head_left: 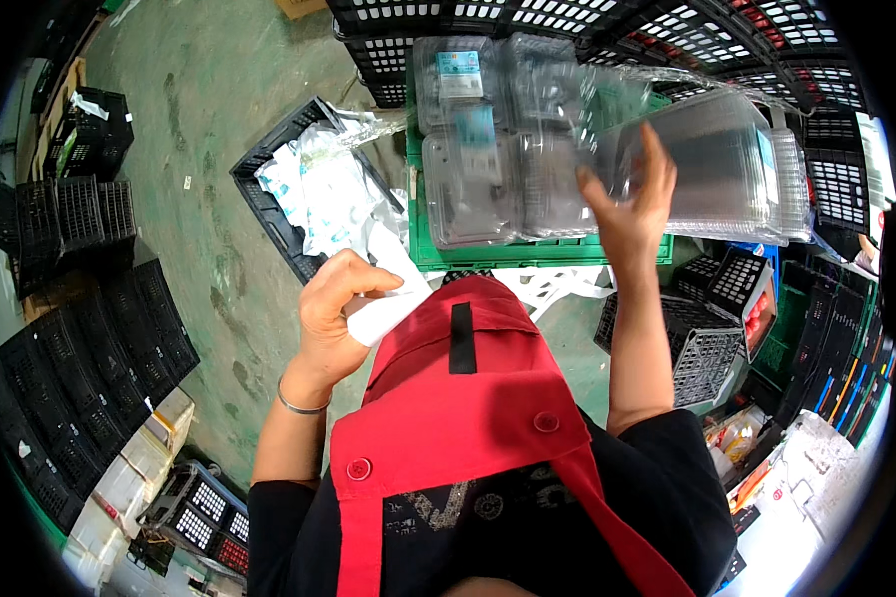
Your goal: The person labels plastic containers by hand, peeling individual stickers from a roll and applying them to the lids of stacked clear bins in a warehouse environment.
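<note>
My left hand [340,310] pinches a white paper strip [396,302] between thumb and fingers, beside my red apron. The strip runs up toward a black crate [269,216] filled with crumpled white paper and clear film. My right hand [638,194], slightly blurred, has thumb and fingers spread over clear plastic clamshell boxes [470,194]. I see nothing held in it; contact with the plastic is unclear. A box at the upper left bears a blue and white label [459,74]. To the right of that hand lies a nested stack of clear plastic containers [717,168].
The clamshells rest on a green plastic crate [448,259]. Black ventilated crates [552,15] rise behind it. More black crates [89,395] line the left side, and a grey-black crate [702,358] stands on the right. Green floor [209,149] shows at left.
</note>
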Motion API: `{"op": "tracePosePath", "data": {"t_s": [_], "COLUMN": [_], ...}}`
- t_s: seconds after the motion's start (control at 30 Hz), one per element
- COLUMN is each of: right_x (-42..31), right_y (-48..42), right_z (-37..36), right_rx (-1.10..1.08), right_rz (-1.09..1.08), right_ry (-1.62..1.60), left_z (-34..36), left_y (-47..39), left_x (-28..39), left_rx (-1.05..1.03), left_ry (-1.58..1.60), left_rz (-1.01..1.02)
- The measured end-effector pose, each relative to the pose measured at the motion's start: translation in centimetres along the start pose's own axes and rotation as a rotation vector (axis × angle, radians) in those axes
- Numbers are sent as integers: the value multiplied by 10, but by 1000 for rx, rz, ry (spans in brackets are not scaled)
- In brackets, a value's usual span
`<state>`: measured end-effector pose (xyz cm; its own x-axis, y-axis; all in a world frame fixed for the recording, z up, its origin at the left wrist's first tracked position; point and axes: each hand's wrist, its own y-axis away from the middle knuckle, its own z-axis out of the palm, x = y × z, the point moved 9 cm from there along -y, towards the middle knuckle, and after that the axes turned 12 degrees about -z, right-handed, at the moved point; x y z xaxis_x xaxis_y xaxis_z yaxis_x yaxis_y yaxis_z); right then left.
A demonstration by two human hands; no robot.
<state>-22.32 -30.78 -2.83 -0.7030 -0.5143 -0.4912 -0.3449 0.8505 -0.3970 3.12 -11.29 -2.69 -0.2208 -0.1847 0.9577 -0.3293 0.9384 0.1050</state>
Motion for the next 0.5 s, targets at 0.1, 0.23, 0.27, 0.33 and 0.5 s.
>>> {"op": "tracePosePath", "data": {"t_s": [0.1,0.23,0.27,0.33,0.5], "right_x": [3,80,95,119,86], "right_y": [-57,-89,-87,-79,-54], "right_z": [20,123,144,171,158], "right_rx": [60,-175,-274,-378,-377], "right_rz": [-14,122,182,229,62], "right_ry": [-23,148,216,304,355], "left_z": [0,5,5,3,8], "left_y": [-4,-9,-9,-7,-2], "left_x": [11,18,13,1,-20], "left_rx": [-7,68,58,47,28], "left_ry": [-162,-139,-85,76,364], "left_rz": [157,146,64,-25,-184]}}
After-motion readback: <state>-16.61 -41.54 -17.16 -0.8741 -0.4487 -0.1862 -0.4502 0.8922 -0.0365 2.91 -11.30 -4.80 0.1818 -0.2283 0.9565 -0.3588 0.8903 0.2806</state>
